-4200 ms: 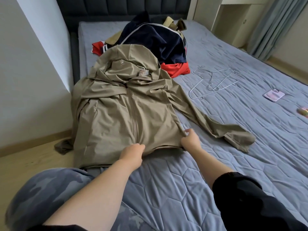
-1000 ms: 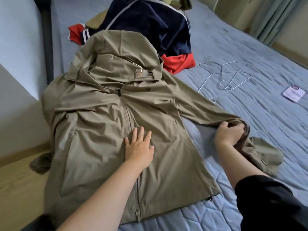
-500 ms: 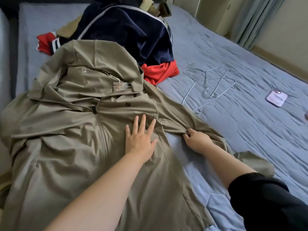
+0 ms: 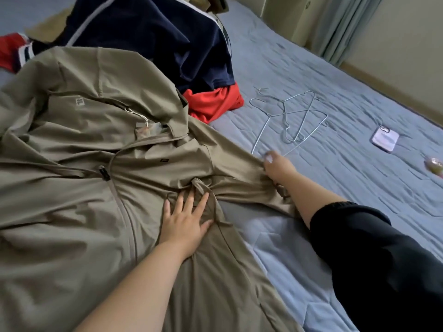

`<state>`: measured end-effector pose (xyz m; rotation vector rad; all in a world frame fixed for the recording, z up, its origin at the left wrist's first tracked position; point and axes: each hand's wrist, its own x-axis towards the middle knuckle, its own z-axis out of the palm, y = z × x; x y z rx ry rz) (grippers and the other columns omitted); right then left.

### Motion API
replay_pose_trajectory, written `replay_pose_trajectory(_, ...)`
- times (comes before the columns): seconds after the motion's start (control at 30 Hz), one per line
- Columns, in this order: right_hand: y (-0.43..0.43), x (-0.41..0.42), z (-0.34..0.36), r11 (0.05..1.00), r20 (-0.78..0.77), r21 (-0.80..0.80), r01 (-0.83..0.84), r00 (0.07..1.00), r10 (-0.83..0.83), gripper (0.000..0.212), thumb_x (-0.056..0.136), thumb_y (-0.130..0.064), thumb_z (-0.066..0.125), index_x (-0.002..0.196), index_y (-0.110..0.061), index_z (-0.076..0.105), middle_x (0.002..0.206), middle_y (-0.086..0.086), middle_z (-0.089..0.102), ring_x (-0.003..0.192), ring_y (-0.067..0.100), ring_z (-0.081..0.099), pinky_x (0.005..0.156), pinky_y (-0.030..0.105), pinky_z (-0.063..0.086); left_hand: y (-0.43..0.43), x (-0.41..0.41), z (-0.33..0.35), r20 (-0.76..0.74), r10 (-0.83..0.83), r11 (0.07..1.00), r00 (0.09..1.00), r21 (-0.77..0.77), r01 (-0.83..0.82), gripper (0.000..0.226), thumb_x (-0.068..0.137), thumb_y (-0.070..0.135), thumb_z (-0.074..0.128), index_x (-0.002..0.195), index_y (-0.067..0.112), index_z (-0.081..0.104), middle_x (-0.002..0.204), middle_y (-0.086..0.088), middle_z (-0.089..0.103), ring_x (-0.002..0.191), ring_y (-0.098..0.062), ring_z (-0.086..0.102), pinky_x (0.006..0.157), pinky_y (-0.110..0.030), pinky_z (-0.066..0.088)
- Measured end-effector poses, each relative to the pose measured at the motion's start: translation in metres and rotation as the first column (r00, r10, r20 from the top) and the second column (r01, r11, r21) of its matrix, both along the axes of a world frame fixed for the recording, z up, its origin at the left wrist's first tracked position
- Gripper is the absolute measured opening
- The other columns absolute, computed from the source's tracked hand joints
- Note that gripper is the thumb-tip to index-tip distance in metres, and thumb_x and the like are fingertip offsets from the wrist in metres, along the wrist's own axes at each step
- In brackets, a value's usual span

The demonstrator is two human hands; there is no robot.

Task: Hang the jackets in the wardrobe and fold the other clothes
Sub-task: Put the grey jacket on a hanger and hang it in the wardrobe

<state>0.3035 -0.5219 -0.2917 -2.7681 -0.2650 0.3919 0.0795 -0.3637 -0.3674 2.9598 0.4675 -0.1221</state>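
On jacket (image 4: 72, 224) hood (image 4: 103, 73), F logo (image 4: 80, 102)

Place: bedroom, private home.
Bed (image 4: 311, 68): wide, quilted grey-blue cover.
Curtain (image 4: 335, 27): pale, far right.
Cabinet (image 4: 285, 17): cream, beyond bed's far edge.
Misc on cover: clothes pile (image 4: 155, 37), wire hangers (image 4: 290, 116), phone (image 4: 384, 138).

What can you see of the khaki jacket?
The khaki jacket is thin, smooth fabric with hood, front zip, small logos and a collar tag. It lies front-up, creased, spread on the blue bed. The left hand presses flat on its chest; the right hand grips one sleeve. Its hood touches the clothes pile.
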Motion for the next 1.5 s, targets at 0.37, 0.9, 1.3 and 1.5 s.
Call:
replay_pose_trajectory(0.37,0.006,-0.009,0.004,0.845,0.048,-0.505,-0.174,0.972,0.229,0.036,0.087,-0.016,0.048,0.123,-0.014,0.053,0.129,0.013,0.043,0.121,0.031,0.042,0.091,0.037,0.040,0.009,0.004,0.010,-0.110,-0.023,0.985,0.994,-0.170,0.004,0.069,0.093,0.061,0.028,0.147,0.042,-0.010,0.159,0.003,-0.006,0.145,-0.019,-0.009,0.114,-0.047,-0.006)
replay_pose_trajectory(0.9,0.016,-0.056,0.026,0.896,0.011,0.301,0.327,0.938,-0.346,0.043,0.095,-0.042,0.047,0.076,-0.004,0.056,0.085,0.013,0.058,0.091,0.032,0.058,0.071,0.028,0.034,0.011,-0.030,0.026,-0.104,-0.082,0.941,0.991,-0.334,0.043,0.064,0.096,0.048,0.035,0.149,0.039,-0.001,0.157,0.000,-0.020,0.143,-0.013,-0.021,0.114,-0.033,-0.009)
replay_pose_trajectory(1.3,0.032,-0.124,0.098,0.652,0.114,0.730,0.207,0.903,-0.413,0.061,0.096,-0.040,0.041,0.041,-0.017,0.028,0.038,-0.006,0.033,0.041,0.014,0.034,0.046,0.032,0.021,-0.009,-0.081,0.091,-0.224,0.118,0.745,0.967,-0.624,-0.236,0.053,0.097,0.028,0.045,0.147,0.016,0.031,0.158,-0.009,0.012,0.145,-0.015,0.009,0.113,-0.022,0.009)
replay_pose_trajectory(1.5,0.017,-0.156,0.143,0.491,0.102,0.857,0.156,0.883,-0.458,0.059,0.099,-0.038,0.040,0.047,-0.013,0.026,0.043,-0.002,0.029,0.042,0.014,0.028,0.045,0.029,0.020,-0.021,-0.095,0.142,-0.182,0.265,0.674,0.947,-0.667,-0.317,0.039,0.098,0.023,0.044,0.134,0.009,0.050,0.137,-0.009,0.051,0.126,-0.022,0.047,0.098,-0.023,0.035)
